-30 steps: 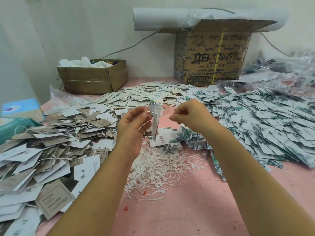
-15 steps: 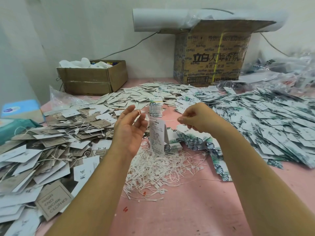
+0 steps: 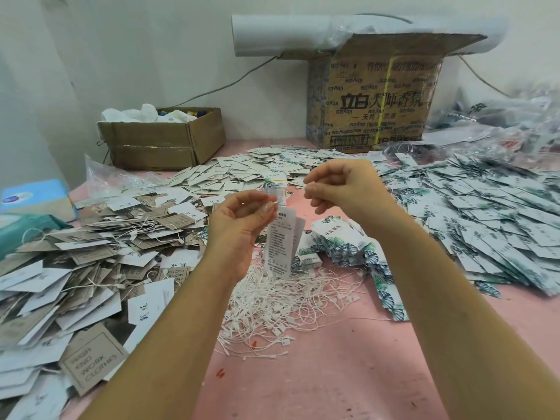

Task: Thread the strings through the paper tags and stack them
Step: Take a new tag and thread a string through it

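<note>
Two white printed paper tags (image 3: 280, 241) hang in the air over the table's middle from a thin white string. My left hand (image 3: 239, 225) pinches one end of that string at the tags' top. My right hand (image 3: 342, 186) pinches the other end, a little higher and to the right. Below them lies a tangle of loose white strings (image 3: 281, 304) on the pink table (image 3: 303, 380). A heap of threaded brown and white tags (image 3: 81, 259) fills the left side. Leaf-printed tags (image 3: 485, 225) cover the right side.
A low cardboard box (image 3: 163, 140) stands at the back left and a tall printed carton (image 3: 375, 98) at the back middle, with a white roll (image 3: 281, 34) on top. A blue tissue box (image 3: 33, 198) sits at the far left. Clear plastic bags (image 3: 500, 128) lie at the back right.
Both hands rose slightly and came closer together. The hanging tags turned from edge-on to show their printed face. My left fingers curled in around the string.
</note>
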